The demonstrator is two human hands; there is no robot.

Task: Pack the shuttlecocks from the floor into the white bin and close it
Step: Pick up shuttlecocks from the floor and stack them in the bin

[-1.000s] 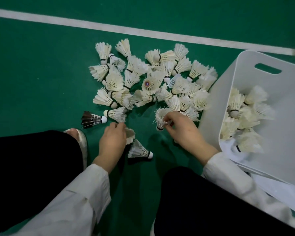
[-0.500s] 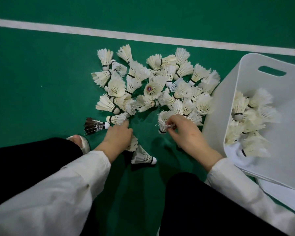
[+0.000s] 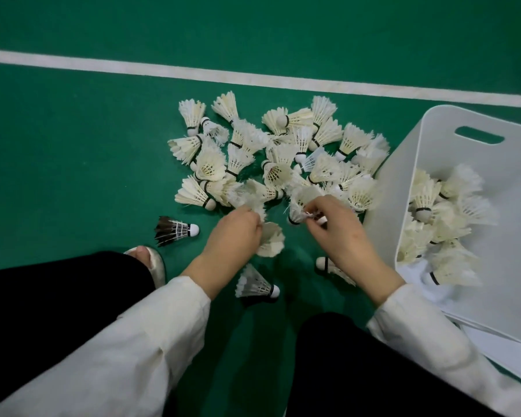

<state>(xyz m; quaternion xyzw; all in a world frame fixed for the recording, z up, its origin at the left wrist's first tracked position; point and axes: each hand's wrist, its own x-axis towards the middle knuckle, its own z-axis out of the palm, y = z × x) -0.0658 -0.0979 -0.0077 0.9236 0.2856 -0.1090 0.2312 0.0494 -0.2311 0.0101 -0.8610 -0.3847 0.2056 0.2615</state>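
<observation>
A pile of white feather shuttlecocks (image 3: 283, 152) lies on the green floor. My left hand (image 3: 232, 236) curls around white shuttlecocks (image 3: 269, 239) at the pile's near edge. My right hand (image 3: 337, 233) pinches another white shuttlecock (image 3: 300, 206) by its feathers. The white bin (image 3: 475, 115) stands tilted at the right, open, with several shuttlecocks (image 3: 442, 224) inside. One black-feathered shuttlecock (image 3: 175, 230) lies apart on the left. Two more white ones lie near my wrists, one (image 3: 254, 285) below the left hand and one (image 3: 331, 267) under the right.
A white court line (image 3: 193, 74) crosses the floor behind the pile. My foot in a pale shoe (image 3: 151, 260) and dark-trousered knees fill the near floor. A flat white sheet (image 3: 494, 341), perhaps the lid, lies under the bin's near edge.
Both hands have stayed at the pile's near edge. The left hand shifted up into the pile and gathered feathers. The view tilted slightly.
</observation>
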